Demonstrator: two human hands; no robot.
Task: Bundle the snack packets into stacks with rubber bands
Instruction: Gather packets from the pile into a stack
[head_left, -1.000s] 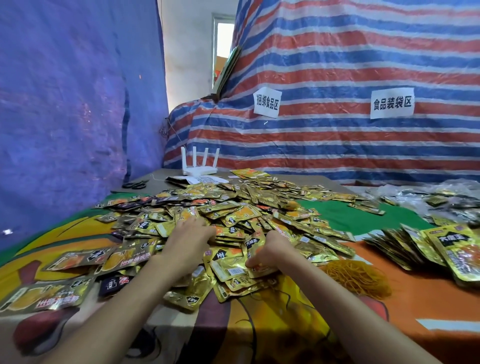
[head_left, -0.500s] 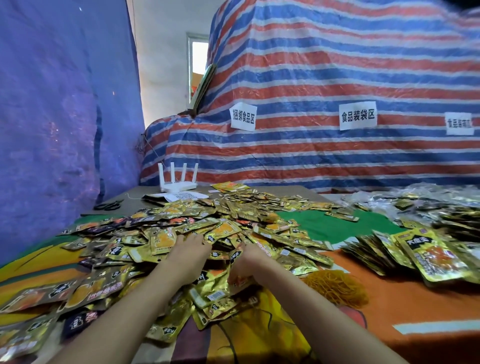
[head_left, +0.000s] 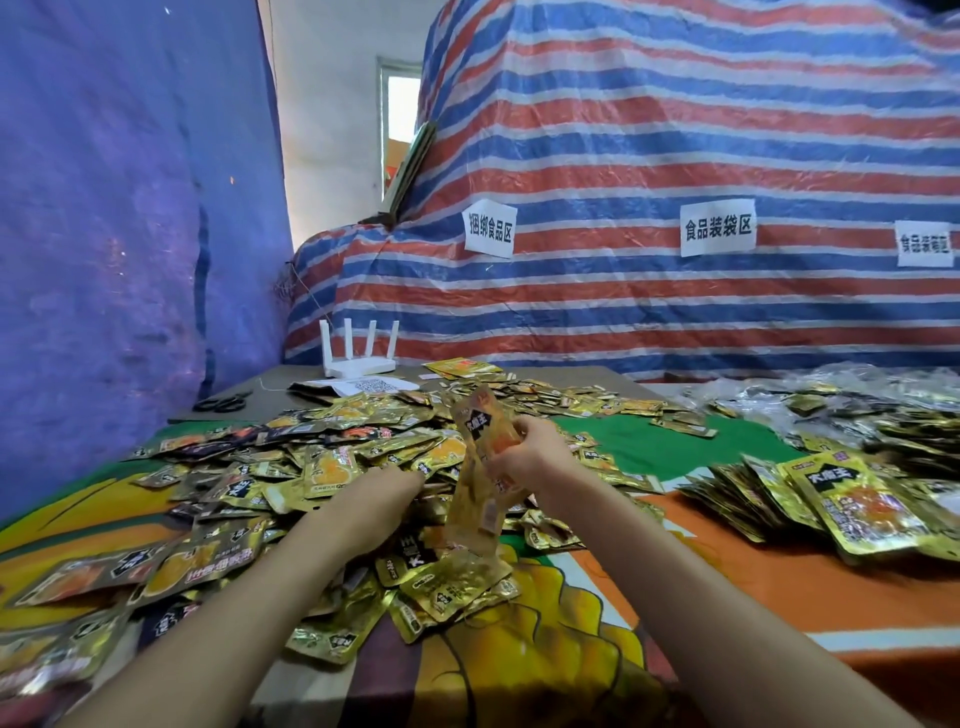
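A big heap of loose gold snack packets (head_left: 322, 457) covers the table's middle and left. My right hand (head_left: 524, 452) grips a small handful of packets (head_left: 480, 467), lifted upright above the heap and blurred. My left hand (head_left: 379, 493) lies low on the heap just left of them; its fingers are hidden among the packets, so I cannot tell whether it holds any. A row of stacked packets (head_left: 810, 499) lies at the right. The yellow rubber bands seen earlier are hidden behind my right forearm.
A white router (head_left: 358, 358) and black scissors (head_left: 223, 402) sit at the table's far left. Clear plastic bags with more packets (head_left: 857, 405) lie at the far right. A striped tarp with paper labels (head_left: 717, 234) rises behind. The table (head_left: 675, 452) carries a coloured cloth.
My right hand has risen from the heap with a handful of packets held upright. My left hand stays on the heap. The camera has tilted up slightly.
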